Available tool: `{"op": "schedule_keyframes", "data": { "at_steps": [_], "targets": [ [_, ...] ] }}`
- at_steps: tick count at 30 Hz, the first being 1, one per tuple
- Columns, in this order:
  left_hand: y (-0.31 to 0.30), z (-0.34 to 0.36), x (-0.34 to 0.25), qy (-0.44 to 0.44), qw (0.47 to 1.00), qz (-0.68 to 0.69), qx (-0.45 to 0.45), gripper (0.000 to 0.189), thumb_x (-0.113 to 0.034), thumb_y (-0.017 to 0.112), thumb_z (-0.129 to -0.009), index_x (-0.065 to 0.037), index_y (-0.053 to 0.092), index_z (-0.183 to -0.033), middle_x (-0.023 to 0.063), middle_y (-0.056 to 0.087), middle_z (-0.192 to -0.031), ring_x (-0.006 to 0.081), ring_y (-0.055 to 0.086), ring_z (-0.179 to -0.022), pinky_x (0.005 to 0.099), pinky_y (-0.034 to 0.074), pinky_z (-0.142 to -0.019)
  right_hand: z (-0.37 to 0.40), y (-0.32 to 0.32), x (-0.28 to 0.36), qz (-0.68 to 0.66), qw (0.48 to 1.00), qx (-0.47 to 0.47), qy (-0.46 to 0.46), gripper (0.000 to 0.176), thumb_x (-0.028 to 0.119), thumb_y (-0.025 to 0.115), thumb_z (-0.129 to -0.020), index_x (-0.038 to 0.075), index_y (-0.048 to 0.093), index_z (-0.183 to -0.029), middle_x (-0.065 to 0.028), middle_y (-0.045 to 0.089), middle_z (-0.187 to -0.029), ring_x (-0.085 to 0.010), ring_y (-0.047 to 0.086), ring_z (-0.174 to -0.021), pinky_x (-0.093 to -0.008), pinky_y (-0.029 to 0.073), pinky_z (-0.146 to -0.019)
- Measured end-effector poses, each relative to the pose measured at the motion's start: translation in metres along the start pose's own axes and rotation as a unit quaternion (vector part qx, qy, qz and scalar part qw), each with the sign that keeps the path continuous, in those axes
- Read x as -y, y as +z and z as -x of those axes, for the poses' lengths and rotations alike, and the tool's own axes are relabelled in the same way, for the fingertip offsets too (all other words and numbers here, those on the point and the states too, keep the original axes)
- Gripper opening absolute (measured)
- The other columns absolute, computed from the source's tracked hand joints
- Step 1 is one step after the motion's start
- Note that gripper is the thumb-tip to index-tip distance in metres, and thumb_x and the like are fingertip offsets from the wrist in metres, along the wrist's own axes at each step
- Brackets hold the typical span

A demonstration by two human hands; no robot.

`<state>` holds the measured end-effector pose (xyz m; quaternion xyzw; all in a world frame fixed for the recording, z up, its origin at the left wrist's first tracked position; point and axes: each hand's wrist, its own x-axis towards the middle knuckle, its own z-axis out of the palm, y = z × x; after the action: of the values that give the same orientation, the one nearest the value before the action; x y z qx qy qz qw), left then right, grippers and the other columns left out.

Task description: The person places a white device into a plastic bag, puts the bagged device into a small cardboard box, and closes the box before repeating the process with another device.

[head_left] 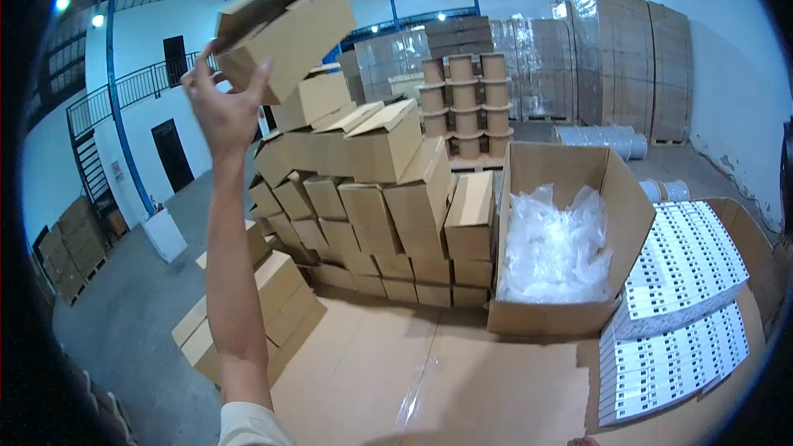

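Observation:
My left hand (227, 107) is raised at the upper left with its fingers and thumb closed round the lower end of a brown cardboard box (310, 37). The box is tilted, and its lid flap stands partly up. Just below and right of it rises a stack of similar cardboard boxes (359, 206), several with loose flaps on top. Of my right hand (583, 442) only a sliver shows at the bottom edge, near the cardboard-covered table (355, 363); its fingers are mostly hidden.
A large open carton (570, 318) holds clear plastic bags (557, 248). Right of it stand stacks of white labelled packs (677, 355). More cardboard boxes (273, 306) lie at the table's left. Behind are cable spools (465, 95) and wrapped pallets (624, 66).

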<state>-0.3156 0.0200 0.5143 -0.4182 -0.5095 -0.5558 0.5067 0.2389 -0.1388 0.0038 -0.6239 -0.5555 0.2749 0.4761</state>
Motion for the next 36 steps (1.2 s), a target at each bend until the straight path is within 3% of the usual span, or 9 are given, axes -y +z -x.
{"op": "schedule_keyframes", "data": {
  "at_steps": [4, 7, 11, 13, 17, 24, 27, 31, 36],
  "targets": [
    [-0.056, 0.041, -0.016, -0.024, 0.999, 0.047, -0.001, 0.086, -0.032, 0.091, -0.077, -0.006, 0.049, -0.148, 0.0134, 0.044, -0.124, 0.0253, 0.057, -0.117, 0.0394, 0.059, -0.09, -0.001, -0.003, 0.012, 0.03, 0.999, 0.027, -0.007, 0.033, 0.013, 0.055, -0.101, -0.004, 0.054, -0.129, -0.02, 0.064, -0.119, -0.0291, 0.063, -0.11, -0.0397, 0.051, -0.097],
    [-0.096, 0.096, -0.035, -0.053, 0.993, 0.106, 0.029, 0.091, -0.022, 0.093, -0.074, -0.006, 0.045, -0.151, 0.0123, 0.042, -0.128, 0.0262, 0.055, -0.121, 0.0394, 0.057, -0.096, 0.0, 0.004, -0.015, -0.082, 0.994, 0.055, 0.045, 0.04, 0.017, 0.06, -0.101, -0.003, 0.05, -0.134, -0.0207, 0.062, -0.124, -0.0314, 0.063, -0.119, -0.0409, 0.051, -0.102],
    [-0.145, 0.181, -0.069, -0.111, 0.978, 0.156, 0.077, 0.102, -0.022, 0.094, -0.072, -0.005, 0.038, -0.155, 0.0112, 0.041, -0.133, 0.0305, 0.052, -0.13, 0.0431, 0.051, -0.107, -0.019, 0.014, 0.039, -0.164, 0.983, 0.073, 0.048, 0.033, 0.008, 0.05, -0.099, -0.004, 0.059, -0.128, -0.0177, 0.066, -0.122, -0.0249, 0.064, -0.112, -0.0366, 0.051, -0.096],
    [-0.165, 0.222, -0.084, -0.149, 0.965, 0.189, 0.1, 0.107, -0.025, 0.095, -0.071, -0.004, 0.035, -0.157, 0.011, 0.041, -0.135, 0.0325, 0.05, -0.134, 0.0445, 0.048, -0.112, -0.03, 0.025, 0.02, -0.078, 0.992, 0.061, -0.074, 0.034, 0.003, 0.053, -0.094, -0.003, 0.061, -0.126, -0.0161, 0.068, -0.121, -0.0242, 0.065, -0.109, -0.0351, 0.052, -0.09],
    [-0.192, 0.29, -0.113, -0.25, 0.931, 0.222, 0.144, 0.112, -0.025, 0.096, -0.068, 0.0, 0.032, -0.158, 0.0111, 0.041, -0.136, 0.0321, 0.047, -0.135, 0.0436, 0.043, -0.114, -0.046, 0.053, 0.05, -0.13, 0.979, 0.076, -0.134, 0.035, 0.001, 0.055, -0.091, -0.002, 0.063, -0.125, -0.0151, 0.068, -0.122, -0.0245, 0.065, -0.106, -0.0351, 0.053, -0.087],
    [-0.237, 0.408, -0.15, -0.405, 0.851, 0.213, 0.259, 0.125, -0.019, 0.098, -0.061, -0.001, 0.025, -0.16, 0.0122, 0.035, -0.137, 0.0296, 0.038, -0.134, 0.0431, 0.037, -0.113, -0.076, 0.121, 0.113, -0.25, 0.94, 0.21, -0.096, 0.054, 0.015, 0.062, -0.096, 0.001, 0.046, -0.145, -0.0172, 0.056, -0.142, -0.027, 0.055, -0.128, -0.0408, 0.049, -0.103],
    [-0.248, 0.452, -0.17, -0.476, 0.807, 0.271, 0.221, 0.133, -0.014, 0.098, -0.057, -0.005, 0.016, -0.16, 0.0131, 0.032, -0.137, 0.0293, 0.035, -0.134, 0.0425, 0.033, -0.114, -0.107, 0.153, 0.13, -0.245, 0.942, 0.212, -0.091, 0.069, 0.026, 0.067, -0.096, 0.003, 0.037, -0.153, -0.0198, 0.05, -0.147, -0.0326, 0.049, -0.137, -0.0472, 0.045, -0.109],
    [-0.272, 0.51, -0.168, -0.306, 0.865, 0.223, 0.329, 0.119, -0.008, 0.095, -0.059, -0.009, 0.022, -0.153, 0.0146, 0.031, -0.137, 0.0306, 0.036, -0.13, 0.0438, 0.035, -0.112, -0.131, 0.17, 0.119, -0.155, 0.949, 0.243, -0.128, 0.068, 0.023, 0.072, -0.092, 0.002, 0.042, -0.149, -0.0214, 0.053, -0.145, -0.0361, 0.051, -0.136, -0.0465, 0.044, -0.111],
    [-0.271, 0.505, -0.175, -0.317, 0.834, 0.201, 0.404, 0.109, -0.006, 0.094, -0.061, -0.003, 0.034, -0.151, 0.0179, 0.035, -0.141, 0.0339, 0.043, -0.13, 0.0466, 0.043, -0.108, -0.13, 0.175, 0.099, -0.073, 0.953, 0.24, -0.168, 0.055, 0.017, 0.077, -0.085, 0.001, 0.055, -0.133, -0.0193, 0.06, -0.133, -0.0361, 0.06, -0.125, -0.0445, 0.049, -0.106]
  ]
}}
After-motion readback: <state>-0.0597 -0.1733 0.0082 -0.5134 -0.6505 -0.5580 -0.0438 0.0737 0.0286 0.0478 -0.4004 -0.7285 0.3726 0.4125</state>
